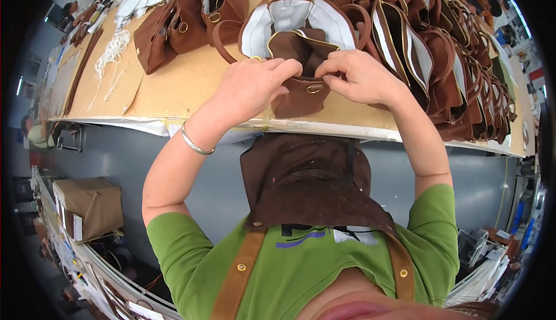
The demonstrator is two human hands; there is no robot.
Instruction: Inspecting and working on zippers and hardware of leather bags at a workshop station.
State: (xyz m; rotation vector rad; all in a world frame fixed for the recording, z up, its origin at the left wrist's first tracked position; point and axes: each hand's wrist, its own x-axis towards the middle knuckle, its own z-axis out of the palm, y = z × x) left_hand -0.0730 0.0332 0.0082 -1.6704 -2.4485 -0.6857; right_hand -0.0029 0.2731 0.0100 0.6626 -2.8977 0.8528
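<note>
On the left stretch of the counter (179, 97): bearing a loose tangle of white cord (114, 48), strands trailing toward the near edge.
Leftmost bags (159, 48): brown, side by side to the right of the cord, fitted with gold rings.
Left hand (249, 83): grip closed on the near rim of the brown bag (301, 100), thumb low on the outside, some fingers hidden; silver bangle (197, 142) around the forearm.
Brown bag: standing on the counter close to its near edge, between both hands, mouth gaping upward, pale lining spread wide, gold zip along the dark inside, handles looping out left and right.
Apron (307, 175): dark brown, hanging just below the bag.
Right hand (362, 77): grip pinched on the same rim, thumb and fingertips together, near the left fingertips but apart.
Row of bags (443, 68): brown, crowded along the counter's right side.
</note>
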